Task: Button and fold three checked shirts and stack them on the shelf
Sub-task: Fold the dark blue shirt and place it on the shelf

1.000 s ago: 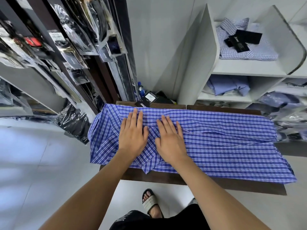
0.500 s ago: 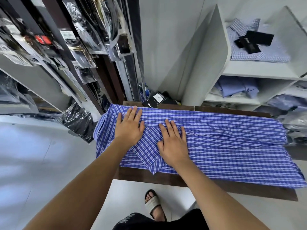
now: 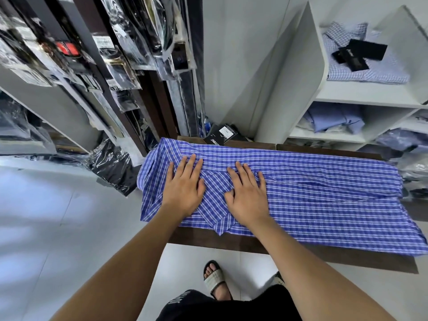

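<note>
A blue checked shirt (image 3: pixel 312 193) lies spread lengthwise over a dark wooden table (image 3: pixel 231 242), its left end and near edge hanging over the sides. My left hand (image 3: pixel 184 186) lies flat on the shirt's left part, fingers straight and pointing away from me. My right hand (image 3: pixel 246 193) presses flat beside it, over a diagonal fold of cloth. On the top shelf (image 3: pixel 361 93) of the white unit at the right sits a folded light checked shirt (image 3: pixel 368 66) with black tags on it.
Lower shelves hold folded pale blue shirts (image 3: pixel 333 119) and bagged garments (image 3: pixel 403 142). A dark rack of plastic-wrapped items (image 3: pixel 111 61) stands at the left. A black tagged packet (image 3: pixel 220 135) lies behind the table. My sandalled foot (image 3: pixel 214 278) is on the pale tiled floor.
Both hands stay flat on the shirt. The left hand slid a little away from me and leftward, widening the gap to the right hand. The camera shifted slightly.
</note>
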